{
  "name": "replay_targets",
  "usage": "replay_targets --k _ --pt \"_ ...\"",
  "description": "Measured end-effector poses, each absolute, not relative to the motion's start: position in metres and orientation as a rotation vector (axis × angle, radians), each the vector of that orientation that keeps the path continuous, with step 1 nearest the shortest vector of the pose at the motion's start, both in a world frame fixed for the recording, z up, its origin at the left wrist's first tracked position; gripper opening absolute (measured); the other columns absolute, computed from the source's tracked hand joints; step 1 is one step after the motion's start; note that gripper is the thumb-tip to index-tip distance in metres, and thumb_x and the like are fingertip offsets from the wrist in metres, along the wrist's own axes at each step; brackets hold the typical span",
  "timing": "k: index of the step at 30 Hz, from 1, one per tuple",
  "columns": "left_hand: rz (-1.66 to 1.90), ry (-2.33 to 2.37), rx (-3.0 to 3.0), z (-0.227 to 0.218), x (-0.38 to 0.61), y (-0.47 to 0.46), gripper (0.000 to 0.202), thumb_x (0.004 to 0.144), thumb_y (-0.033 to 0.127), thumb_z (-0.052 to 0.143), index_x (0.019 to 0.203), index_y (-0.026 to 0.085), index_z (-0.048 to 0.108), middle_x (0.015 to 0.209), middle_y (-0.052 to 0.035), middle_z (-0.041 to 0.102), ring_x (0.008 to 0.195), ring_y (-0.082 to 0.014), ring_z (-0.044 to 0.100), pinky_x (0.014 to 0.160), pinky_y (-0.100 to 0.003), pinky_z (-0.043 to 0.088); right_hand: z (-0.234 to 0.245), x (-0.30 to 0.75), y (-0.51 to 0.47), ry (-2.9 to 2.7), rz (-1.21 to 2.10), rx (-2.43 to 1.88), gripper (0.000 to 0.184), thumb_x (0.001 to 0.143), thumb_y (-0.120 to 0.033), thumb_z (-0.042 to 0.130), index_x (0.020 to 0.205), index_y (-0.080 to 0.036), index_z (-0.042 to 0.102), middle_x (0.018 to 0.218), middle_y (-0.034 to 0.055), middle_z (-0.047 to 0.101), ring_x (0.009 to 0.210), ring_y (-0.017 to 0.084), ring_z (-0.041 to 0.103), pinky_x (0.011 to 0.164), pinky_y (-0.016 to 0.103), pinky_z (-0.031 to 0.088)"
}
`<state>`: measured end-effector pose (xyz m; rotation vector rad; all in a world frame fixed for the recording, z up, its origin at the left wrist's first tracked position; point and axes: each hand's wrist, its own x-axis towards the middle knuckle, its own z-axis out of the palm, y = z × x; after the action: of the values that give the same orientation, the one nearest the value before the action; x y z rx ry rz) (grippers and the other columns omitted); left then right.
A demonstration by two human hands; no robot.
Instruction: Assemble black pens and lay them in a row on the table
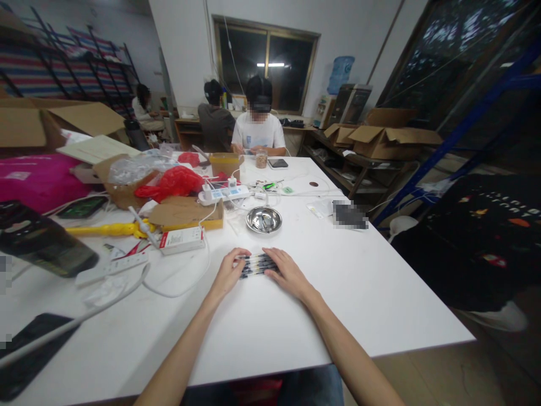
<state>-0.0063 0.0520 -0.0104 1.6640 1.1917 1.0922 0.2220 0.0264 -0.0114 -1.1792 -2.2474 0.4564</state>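
Observation:
Several slim pens (255,263), pale in the middle with dark ends, lie side by side in a row between my two hands, over the white table. The fingers of my left hand (231,267) curl round the left ends of the row. My right hand (288,270) closes on the right ends, its fingers over the top and its thumb at the near side. Parts of the pens are hidden under the fingers. Just beyond the hands stands a shiny metal bowl (264,220) with small dark pieces in it that I cannot make out.
A power strip (224,193), a red-and-white box (181,239), a yellow tool (112,229) and red bags (177,181) crowd the left. White cables cross the table (270,338). A jar (261,159) and phone (278,163) lie far off, near a seated person (258,129).

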Motion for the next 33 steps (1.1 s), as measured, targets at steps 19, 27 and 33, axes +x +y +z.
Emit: replay_targets --k 19,27,33 --pt "0.701 1.131 2.450 -0.007 -0.005 0.040 0.046 0.088 0.031 0.066 0.134 0.030 0.057 0.132 -0.0070 0.056 0.123 -0.0261 0.051 0.107 -0.044 0.040 -0.024 0.226 0.034 -2.166 0.524 -1.095 0.066 0.088 -0.045 0.069 0.145 -0.024 0.044 0.142 0.0123 0.053 0.130 0.026 0.049 0.111 0.046 0.038" --pt "0.716 1.104 2.459 -0.008 -0.008 0.043 0.050 0.087 0.028 0.066 0.136 0.031 0.055 0.127 -0.0061 0.058 0.118 -0.0248 0.053 0.102 -0.041 0.042 -0.019 0.225 0.032 -2.109 0.561 -1.125 0.054 0.088 -0.034 0.070 0.139 -0.025 0.053 0.132 0.0109 0.060 0.122 0.026 0.054 0.107 0.045 0.041" --pt "0.760 1.112 2.478 -0.011 -0.010 0.045 0.039 0.088 0.026 0.064 0.127 0.030 0.062 0.125 -0.0062 0.059 0.118 -0.0255 0.053 0.102 -0.043 0.042 -0.013 0.225 0.030 -2.102 0.576 -1.133 0.049 0.089 -0.032 0.069 0.135 -0.024 0.055 0.128 0.0100 0.060 0.119 0.025 0.055 0.105 0.044 0.043"
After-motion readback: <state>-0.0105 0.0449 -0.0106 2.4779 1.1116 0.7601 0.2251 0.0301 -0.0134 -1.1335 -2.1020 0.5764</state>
